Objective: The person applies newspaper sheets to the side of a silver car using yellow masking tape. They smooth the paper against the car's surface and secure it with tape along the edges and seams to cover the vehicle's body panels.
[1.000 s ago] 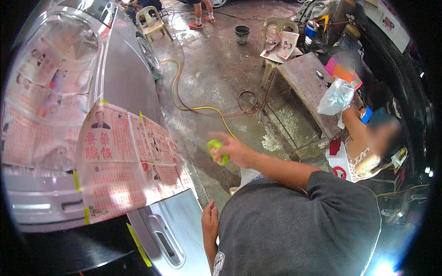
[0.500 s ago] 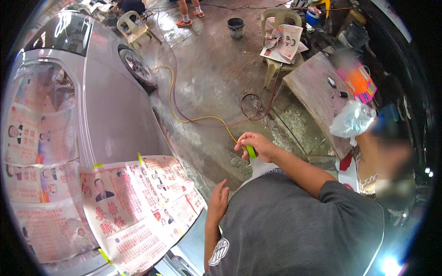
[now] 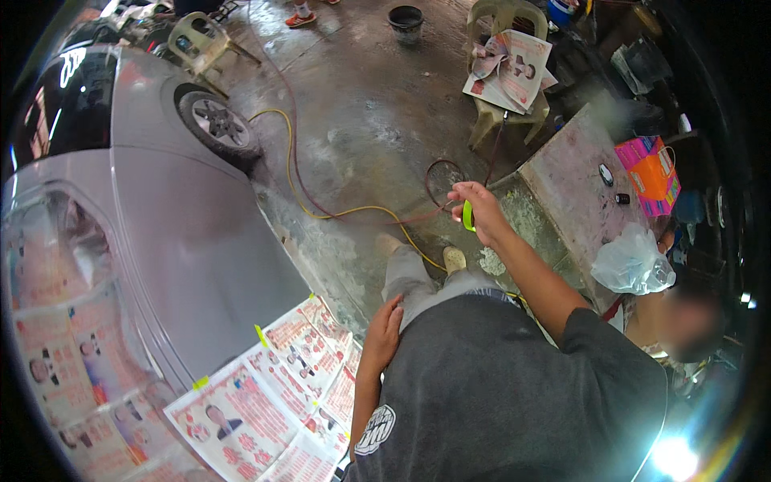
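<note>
In my right hand [image 3: 487, 215] is a roll of yellow-green masking tape [image 3: 467, 214], gripped by its ring above the floor ahead of me. My left hand [image 3: 384, 331] hangs by my thigh with its fingers stretched out and holds nothing. To its left, printed paper sheets [image 3: 241, 430] cover part of a grey car [image 3: 189, 233]. Short strips of yellow-green tape [image 3: 261, 336] stick along the upper edge of those sheets. Further paper [image 3: 52, 329] masks the window opening at the far left.
A yellow hose [image 3: 291, 173] and a dark red hose cross the floor. Right of me stands a board table [image 3: 566, 181] with a bright paper bag [image 3: 649, 178]. Beside it, another person holds a clear plastic bag [image 3: 633, 261]. Newspapers lie on a plastic chair [image 3: 486, 128]; a black bucket [image 3: 405, 26] stands farther off.
My right hand has moved right and up in view with the tape roll. My view has shifted, so my trousers and feet now show. The left hand remains near my thigh.
</note>
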Demonstrator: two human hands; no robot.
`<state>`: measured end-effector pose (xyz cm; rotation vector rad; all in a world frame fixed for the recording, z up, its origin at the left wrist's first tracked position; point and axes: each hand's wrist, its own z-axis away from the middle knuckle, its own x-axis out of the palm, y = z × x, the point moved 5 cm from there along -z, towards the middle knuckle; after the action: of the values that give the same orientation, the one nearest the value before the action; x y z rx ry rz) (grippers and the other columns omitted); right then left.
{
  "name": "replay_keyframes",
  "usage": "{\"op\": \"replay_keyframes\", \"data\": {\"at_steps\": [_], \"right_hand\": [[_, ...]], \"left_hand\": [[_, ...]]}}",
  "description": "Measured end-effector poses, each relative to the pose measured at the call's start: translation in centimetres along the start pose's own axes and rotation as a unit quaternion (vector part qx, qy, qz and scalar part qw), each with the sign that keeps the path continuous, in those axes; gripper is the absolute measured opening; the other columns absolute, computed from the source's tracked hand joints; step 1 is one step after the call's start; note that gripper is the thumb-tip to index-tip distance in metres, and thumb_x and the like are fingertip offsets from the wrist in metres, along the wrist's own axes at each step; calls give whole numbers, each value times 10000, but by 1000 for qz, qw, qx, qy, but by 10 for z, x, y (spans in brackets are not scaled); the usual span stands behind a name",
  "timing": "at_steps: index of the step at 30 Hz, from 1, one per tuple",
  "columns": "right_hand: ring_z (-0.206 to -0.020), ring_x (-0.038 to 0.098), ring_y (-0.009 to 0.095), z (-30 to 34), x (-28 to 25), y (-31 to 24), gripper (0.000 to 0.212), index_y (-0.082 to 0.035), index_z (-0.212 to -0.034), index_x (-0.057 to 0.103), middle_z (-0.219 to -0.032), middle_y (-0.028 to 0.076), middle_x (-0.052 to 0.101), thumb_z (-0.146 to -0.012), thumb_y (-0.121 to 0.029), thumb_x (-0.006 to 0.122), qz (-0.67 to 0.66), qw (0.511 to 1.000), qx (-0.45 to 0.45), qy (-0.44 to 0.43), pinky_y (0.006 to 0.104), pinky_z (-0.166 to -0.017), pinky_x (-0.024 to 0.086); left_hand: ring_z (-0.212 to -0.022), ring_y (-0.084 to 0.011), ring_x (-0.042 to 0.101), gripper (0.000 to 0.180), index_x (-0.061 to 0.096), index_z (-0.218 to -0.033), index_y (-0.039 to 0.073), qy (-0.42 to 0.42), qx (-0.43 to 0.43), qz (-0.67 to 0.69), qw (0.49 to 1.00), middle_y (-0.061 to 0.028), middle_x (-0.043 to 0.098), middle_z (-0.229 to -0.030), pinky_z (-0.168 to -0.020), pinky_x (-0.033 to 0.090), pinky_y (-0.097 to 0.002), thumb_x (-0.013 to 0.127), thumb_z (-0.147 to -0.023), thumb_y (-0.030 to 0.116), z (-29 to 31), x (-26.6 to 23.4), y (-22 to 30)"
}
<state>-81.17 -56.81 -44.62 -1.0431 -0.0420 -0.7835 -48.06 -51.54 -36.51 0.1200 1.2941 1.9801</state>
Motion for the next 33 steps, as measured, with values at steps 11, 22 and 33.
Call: {"op": "replay_keyframes", "data": {"at_steps": [11, 22, 33], "right_hand": [[-782, 701, 172, -98, 2, -64, 342, -32, -1266, 615, -1077, 83, 690, -997, -235, 673, -11, 972, -119, 203, 310, -662, 572], [-814, 696, 171, -264, -202, -147, 642, -28, -1441, 466, -1180, 113, 656, -939, -314, 748, -2, 898, -114, 425, 332, -700, 552], [-831, 703, 232, -503, -430, -228, 457, -45, -1283, 561, -1055, 149, 708, -880, -169, 738, -12, 799, -135, 586, 361, -679, 561]], "left_hand": [[-1315, -281, 582, 438, 588, -1397, -22, -54, 52, -86, 993, -186, 635, -1393, -1129, 421, -370, 513, -1097, 288, -172, -132, 30], [-1326, -307, 576, 413, 598, -1387, -29, -94, -9, -68, 993, -206, 631, -1395, -1136, 415, -385, 529, -1085, 245, -317, -140, 54], [-1307, -315, 590, 422, 608, -1373, -21, -182, -103, -192, 959, -212, 644, -1370, -1114, 435, -380, 533, -1082, 275, -536, -46, 176]]}}
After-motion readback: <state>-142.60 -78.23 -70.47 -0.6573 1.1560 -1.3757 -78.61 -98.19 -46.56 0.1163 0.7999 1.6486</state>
